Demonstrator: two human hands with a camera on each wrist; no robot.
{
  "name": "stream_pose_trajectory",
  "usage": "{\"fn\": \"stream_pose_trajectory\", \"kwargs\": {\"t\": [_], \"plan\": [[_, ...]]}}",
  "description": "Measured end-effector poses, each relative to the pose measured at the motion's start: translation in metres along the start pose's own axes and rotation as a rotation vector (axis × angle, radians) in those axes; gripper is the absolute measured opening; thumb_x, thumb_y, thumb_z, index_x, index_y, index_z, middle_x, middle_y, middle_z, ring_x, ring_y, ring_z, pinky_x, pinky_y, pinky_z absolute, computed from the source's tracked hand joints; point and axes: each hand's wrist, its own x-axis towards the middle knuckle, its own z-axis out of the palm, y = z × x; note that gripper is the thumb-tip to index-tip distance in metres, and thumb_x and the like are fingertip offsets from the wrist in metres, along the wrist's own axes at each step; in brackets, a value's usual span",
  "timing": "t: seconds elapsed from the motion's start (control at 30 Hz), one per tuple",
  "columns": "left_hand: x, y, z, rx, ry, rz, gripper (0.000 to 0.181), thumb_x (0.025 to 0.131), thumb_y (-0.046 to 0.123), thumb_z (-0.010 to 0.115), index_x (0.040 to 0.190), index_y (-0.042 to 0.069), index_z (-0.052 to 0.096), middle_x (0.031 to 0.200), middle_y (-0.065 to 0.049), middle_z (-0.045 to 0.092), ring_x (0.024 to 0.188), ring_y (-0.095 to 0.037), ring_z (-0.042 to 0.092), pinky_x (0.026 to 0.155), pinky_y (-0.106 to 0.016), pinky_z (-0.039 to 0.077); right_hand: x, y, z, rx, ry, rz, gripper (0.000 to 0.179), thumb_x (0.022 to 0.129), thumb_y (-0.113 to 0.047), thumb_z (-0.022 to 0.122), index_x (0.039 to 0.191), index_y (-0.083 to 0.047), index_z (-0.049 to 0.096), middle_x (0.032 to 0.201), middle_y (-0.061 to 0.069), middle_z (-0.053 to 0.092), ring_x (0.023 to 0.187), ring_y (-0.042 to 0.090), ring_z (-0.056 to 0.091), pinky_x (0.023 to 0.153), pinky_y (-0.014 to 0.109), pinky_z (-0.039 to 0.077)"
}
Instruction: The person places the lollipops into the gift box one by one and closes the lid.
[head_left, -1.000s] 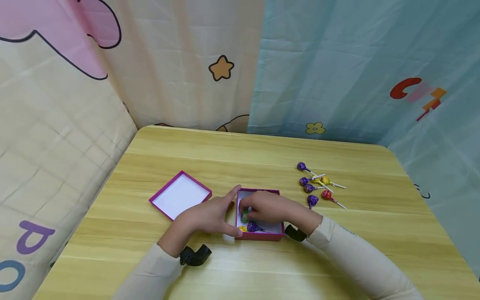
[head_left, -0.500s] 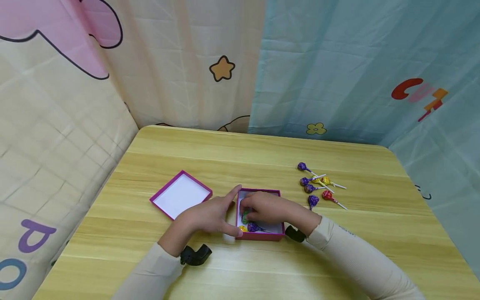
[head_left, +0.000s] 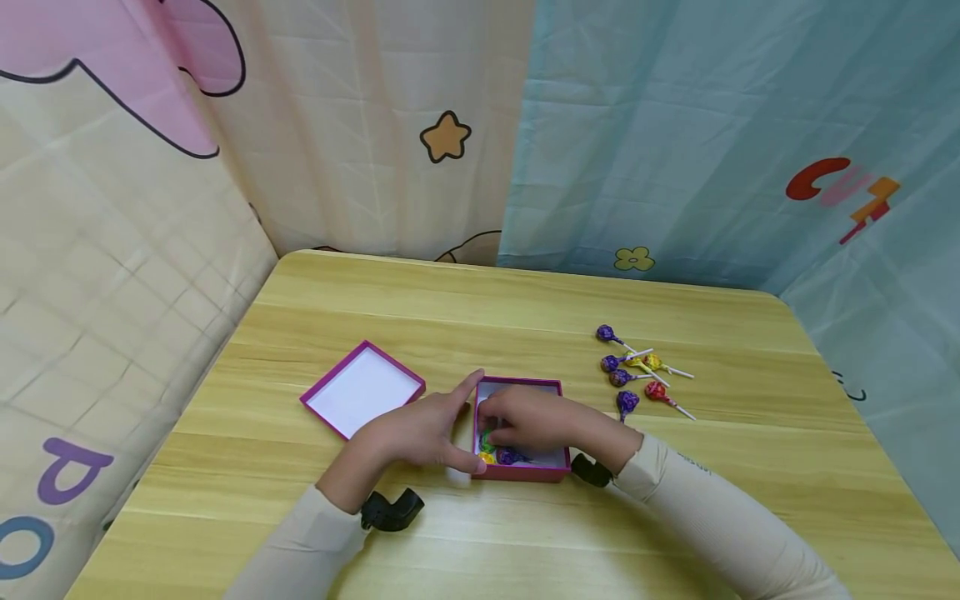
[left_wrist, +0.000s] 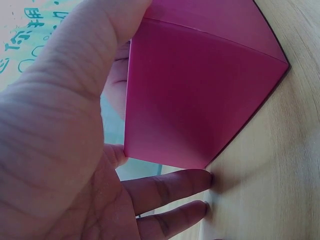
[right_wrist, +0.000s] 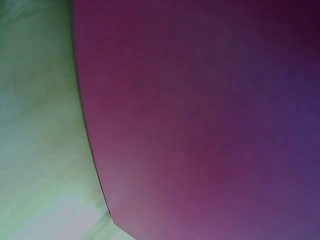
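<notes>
An open magenta box (head_left: 521, 473) with a pale inside sits on the table. My left hand (head_left: 420, 429) spans its left side, thumb at the front corner and index finger at the back one. In the left wrist view the thumb lies over one edge of the box (left_wrist: 200, 95), and two fingers extend straight below its wall. Inside the box, the fingers of my right hand (head_left: 531, 414) pinch a green-wrapped lollipop (head_left: 485, 442). A yellow lollipop (head_left: 487, 458) and a purple one (head_left: 510, 456) lie near the front wall. The box's outer wall (right_wrist: 175, 125) fills most of the right wrist view.
The box lid (head_left: 363, 392), white inside with a magenta rim, lies upturned at the left behind my left hand. Several lollipops rest loosely on the table to the right, among them a red one (head_left: 656, 391) and a purple one (head_left: 627, 402). Curtains hang behind the table (head_left: 525, 550).
Within the box, my right fingers have shifted slightly and the green lollipop has moved a little toward the front left. The purple one beside it has shifted slightly right. My left hand stays put.
</notes>
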Motion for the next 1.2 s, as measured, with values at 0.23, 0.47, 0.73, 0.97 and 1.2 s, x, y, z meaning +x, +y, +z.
{"fn": "stream_pose_trajectory", "kwargs": {"t": [0.23, 0.47, 0.73, 0.97, 1.2], "plan": [[0.0, 0.002, 0.0, 0.013, 0.0, 0.009, 0.122, 0.075, 0.053, 0.083, 0.161, 0.019, 0.004, 0.149, -0.013, 0.044, 0.123, -0.019, 0.051, 0.105, -0.041, 0.039, -0.001, 0.001, -0.001, -0.009, 0.002, 0.016, 0.007, 0.096, -0.017, 0.068, 0.091, -0.017, 0.062, 0.078, -0.01, 0.054, 0.072, 0.007, 0.05, 0.068, 0.024, 0.044], [-0.001, 0.003, 0.0, 0.015, 0.002, 0.002, 0.121, 0.075, 0.051, 0.083, 0.161, 0.018, 0.004, 0.151, -0.012, 0.042, 0.128, -0.02, 0.047, 0.108, -0.041, 0.037, -0.007, 0.001, -0.006, -0.037, 0.031, 0.028, 0.007, 0.096, -0.021, 0.068, 0.092, -0.018, 0.062, 0.08, -0.009, 0.055, 0.074, 0.009, 0.051, 0.07, 0.026, 0.044], [-0.001, 0.003, 0.0, 0.02, 0.008, 0.0, 0.122, 0.074, 0.052, 0.084, 0.161, 0.018, 0.005, 0.148, -0.011, 0.045, 0.121, -0.018, 0.05, 0.106, -0.041, 0.039, -0.028, 0.0, -0.022, 0.022, 0.096, 0.042, 0.011, 0.097, -0.018, 0.066, 0.106, -0.012, 0.069, 0.099, -0.005, 0.065, 0.083, 0.009, 0.057, 0.079, 0.029, 0.051], [0.001, 0.004, 0.0, 0.02, 0.01, -0.02, 0.123, 0.073, 0.052, 0.085, 0.161, 0.02, 0.006, 0.145, -0.009, 0.048, 0.122, -0.019, 0.049, 0.108, -0.043, 0.038, -0.053, 0.005, -0.039, 0.068, 0.208, 0.097, 0.018, 0.097, -0.019, 0.066, 0.113, -0.009, 0.068, 0.103, -0.003, 0.067, 0.087, 0.01, 0.058, 0.077, 0.03, 0.052], [0.0, 0.005, 0.001, -0.005, 0.013, -0.017, 0.123, 0.074, 0.05, 0.085, 0.161, 0.019, 0.005, 0.152, -0.011, 0.041, 0.134, -0.025, 0.043, 0.11, -0.045, 0.035, -0.081, 0.021, -0.047, 0.085, 0.325, 0.163, 0.013, 0.096, -0.015, 0.068, 0.108, -0.011, 0.069, 0.098, -0.009, 0.066, 0.09, 0.012, 0.062, 0.077, 0.032, 0.054]]}}
